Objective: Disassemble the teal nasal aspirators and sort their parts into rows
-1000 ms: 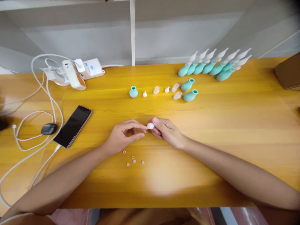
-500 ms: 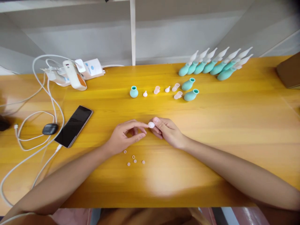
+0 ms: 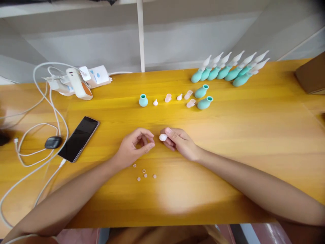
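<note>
My right hand (image 3: 181, 142) pinches a small white nozzle-like piece (image 3: 163, 137) between thumb and fingers, its wide end pointing left. Just left of it, my left hand (image 3: 137, 144) is held in a loose curve, thumb and fingers apart, with nothing in it. Below the hands lie several small pale pink rings or caps (image 3: 145, 175). Farther back sit a turquoise bulb (image 3: 143, 101) standing upright, a small white tip (image 3: 155, 102), another white tip (image 3: 179, 97), and pale pink connectors (image 3: 168, 98). Two open-necked turquoise bulbs (image 3: 205, 103) lie on their sides to the right.
Several turquoise bulbs with long white tips (image 3: 225, 69) lean in a row along the back wall. At left are a phone (image 3: 79, 139), a black earbud case (image 3: 53, 142), looping white cables and a power strip (image 3: 99, 75). A brown box (image 3: 311, 75) stands far right.
My left index finger has drawn back from the white piece and curled, leaving a gap between the hands. The right hand keeps its pinch. The view has shifted slightly.
</note>
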Demonstrator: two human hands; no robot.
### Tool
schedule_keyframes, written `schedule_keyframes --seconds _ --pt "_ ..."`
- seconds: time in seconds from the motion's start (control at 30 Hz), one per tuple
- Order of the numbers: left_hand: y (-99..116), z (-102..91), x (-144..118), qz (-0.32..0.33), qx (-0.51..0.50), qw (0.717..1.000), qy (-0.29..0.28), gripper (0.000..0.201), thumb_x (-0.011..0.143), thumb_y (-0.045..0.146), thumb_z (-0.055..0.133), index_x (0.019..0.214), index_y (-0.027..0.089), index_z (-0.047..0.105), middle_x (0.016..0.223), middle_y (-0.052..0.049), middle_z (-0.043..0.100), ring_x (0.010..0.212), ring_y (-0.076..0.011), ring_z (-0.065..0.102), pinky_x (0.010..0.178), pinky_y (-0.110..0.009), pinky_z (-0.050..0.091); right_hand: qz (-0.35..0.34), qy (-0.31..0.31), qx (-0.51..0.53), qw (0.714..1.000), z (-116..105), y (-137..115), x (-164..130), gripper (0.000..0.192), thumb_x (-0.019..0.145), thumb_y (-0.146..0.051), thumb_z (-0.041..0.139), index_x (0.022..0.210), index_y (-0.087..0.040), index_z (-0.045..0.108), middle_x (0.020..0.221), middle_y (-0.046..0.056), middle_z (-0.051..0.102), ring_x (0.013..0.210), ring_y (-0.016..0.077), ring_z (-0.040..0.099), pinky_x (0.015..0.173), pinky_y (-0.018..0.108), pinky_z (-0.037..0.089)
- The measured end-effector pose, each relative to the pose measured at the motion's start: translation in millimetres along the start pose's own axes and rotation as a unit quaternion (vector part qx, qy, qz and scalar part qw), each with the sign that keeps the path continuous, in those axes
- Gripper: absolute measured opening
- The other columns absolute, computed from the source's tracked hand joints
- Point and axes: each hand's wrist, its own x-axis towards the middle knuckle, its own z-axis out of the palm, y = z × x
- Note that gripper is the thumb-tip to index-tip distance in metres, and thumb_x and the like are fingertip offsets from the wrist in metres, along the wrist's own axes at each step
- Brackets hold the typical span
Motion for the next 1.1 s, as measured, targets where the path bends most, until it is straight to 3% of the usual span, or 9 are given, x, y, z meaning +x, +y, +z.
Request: schedule_keyframes --seconds 0.23,0.4,0.53,0.63,0.7,0.8,0.9,1.0,1.1 --pt "11.3 4.4 -2.4 0.021 0.160 0.987 -0.023 0.026 0.090 0.027 0.083 0.107 0.023 0.064 0.087 0.001 0.066 0.074 -0.0130 0.061 0.070 -0.028 0.051 -0.157 -0.080 -0.211 0.961 3.7 -1.3 2.4 0.044 0.119 -0.045 0.042 0.090 -0.018 0.061 0.081 0.002 0.061 0.076 0.0137 0.057 0.076 0.027 0.044" --pt "15.5 6.0 -3.8 0.055 0.220 0.974 -0.024 0.015 0.089 0.015 0.070 0.099 0.022 0.062 0.085 0.002 0.063 0.073 -0.0124 0.058 0.070 -0.027 0.050 -0.174 -0.096 -0.284 0.938 4.6 -5.0 2.6 0.038 0.119 -0.040 0.043 0.093 -0.019 0.061 0.087 0.004 0.064 0.079 0.0158 0.059 0.077 0.029 0.043" --pt "13.4 4.0 -0.7 0.100 0.288 0.952 0.018 0.017 0.089 0.012 0.069 0.101 0.022 0.062 0.094 -0.001 0.067 0.088 -0.0177 0.061 0.082 -0.033 0.052 -0.170 -0.042 -0.323 0.930 -11.8 -9.0 8.0 0.037 0.116 -0.036 0.044 0.086 -0.021 0.056 0.081 0.003 0.059 0.073 0.0165 0.053 0.074 0.030 0.040" --pt "12.4 3.4 0.8 0.121 0.370 0.920 0.050 0.015 0.094 0.014 0.070 0.106 0.022 0.067 0.109 -0.006 0.069 0.108 -0.0249 0.060 0.102 -0.045 0.048 -0.177 0.069 -0.359 0.914 -39.9 -14.9 17.1 0.020 0.108 -0.023 0.046 0.091 -0.021 0.057 0.086 0.005 0.062 0.078 0.0189 0.056 0.077 0.033 0.044" --pt "11.8 4.1 0.4 0.109 0.397 0.909 0.059 0.014 0.096 0.016 0.070 0.109 0.023 0.071 0.120 -0.009 0.065 0.118 -0.0283 0.057 0.108 -0.050 0.046 -0.189 0.135 -0.425 0.875 -61.6 -22.5 21.7 0.015 0.102 -0.017 0.046 0.099 -0.021 0.060 0.098 0.009 0.065 0.090 0.0225 0.061 0.081 0.035 0.047" --pt "10.8 5.9 -1.1 0.094 0.412 0.905 0.053 0.014 0.098 0.018 0.071 0.110 0.023 0.074 0.129 -0.011 0.060 0.124 -0.0309 0.053 0.112 -0.053 0.045 -0.156 0.186 -0.571 0.785 -87.1 -38.1 22.1 0.024 0.105 -0.017 0.044 0.114 -0.020 0.065 0.125 0.016 0.066 0.104 0.0280 0.065 0.079 0.036 0.046" --pt "10.3 6.8 -1.8 0.093 0.415 0.904 0.032 0.013 0.098 0.018 0.072 0.110 0.023 0.074 0.128 -0.011 0.061 0.126 -0.0313 0.051 0.114 -0.054 0.044 -0.070 0.195 -0.674 0.709 -98.6 -51.8 17.4 0.032 0.107 -0.019 0.044 0.130 -0.018 0.066 0.142 0.020 0.063 0.092 0.0258 0.067 0.070 0.034 0.040" --pt "10.3 6.9 -1.9 0.093 0.419 0.903 0.017 0.012 0.098 0.019 0.071 0.109 0.022 0.073 0.128 -0.010 0.062 0.126 -0.0311 0.051 0.114 -0.053 0.043 0.009 0.175 -0.729 0.662 -101.9 -54.9 13.6 0.040 0.106 -0.016 0.043 0.140 -0.017 0.064 0.146 0.023 0.063 0.080 0.0213 0.065 0.067 0.033 0.035" --pt "10.8 7.5 -1.8 0.091 0.424 0.901 0.014 0.011 0.098 0.019 0.071 0.108 0.022 0.073 0.127 -0.010 0.062 0.126 -0.0310 0.052 0.114 -0.052 0.043 0.017 0.148 -0.748 0.647 -106.5 -47.1 12.7 0.042 0.106 -0.014 0.039 0.139 -0.015 0.065 0.130 0.024 0.071 0.075 0.0207 0.064 0.066 0.033 0.034"
